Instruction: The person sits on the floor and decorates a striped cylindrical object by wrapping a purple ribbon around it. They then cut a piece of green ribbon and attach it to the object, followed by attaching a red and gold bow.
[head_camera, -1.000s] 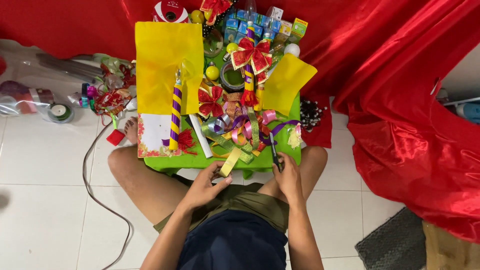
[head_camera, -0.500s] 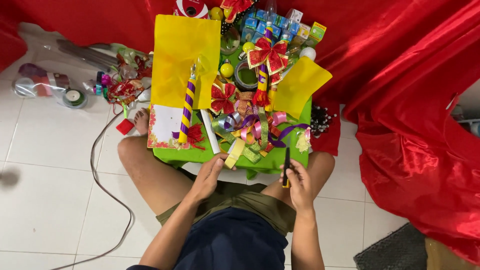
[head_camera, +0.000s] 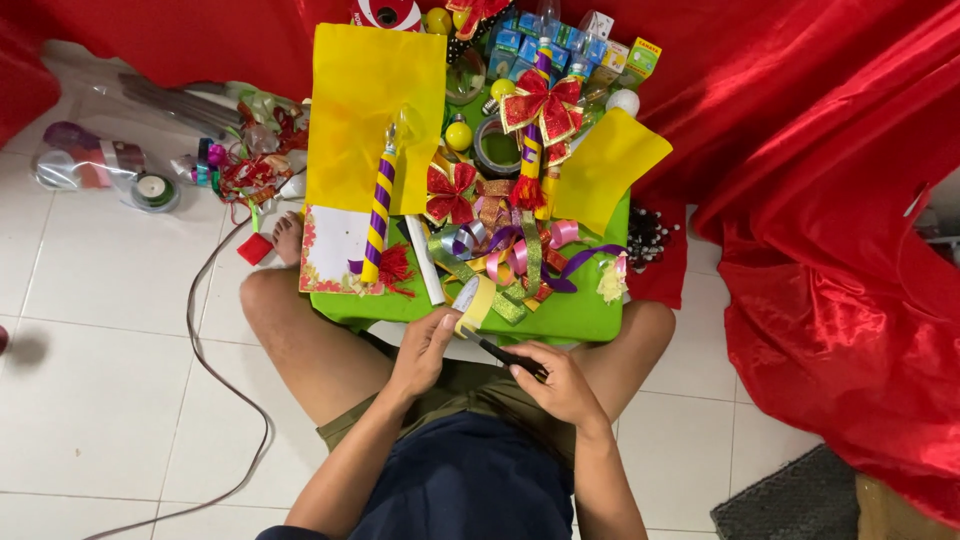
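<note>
My left hand (head_camera: 424, 352) pinches the near end of a yellow ribbon strip (head_camera: 476, 300) that hangs over the front edge of a small green table (head_camera: 580, 318). My right hand (head_camera: 562, 382) grips black scissors (head_camera: 500, 352), whose blades point up-left and meet the ribbon beside my left thumb. Behind the strip lies a tangle of curled ribbons (head_camera: 510, 255) in purple, pink, gold and green. A purple-and-yellow striped stick (head_camera: 378, 215) lies on a yellow sheet (head_camera: 372, 115) at the table's left.
Red bows (head_camera: 540, 105), yellow balls, a tape roll (head_camera: 497, 148) and small boxes crowd the table's far side. Red cloth (head_camera: 830, 230) drapes the back and right. Tape rolls and plastic bags (head_camera: 120, 175) lie on the white tiled floor at left, where a cable (head_camera: 200, 340) runs.
The view shifted, so the table sits further right. My right hand has brought the scissors leftward to the yellow strip, and my left hand has risen to pinch it.
</note>
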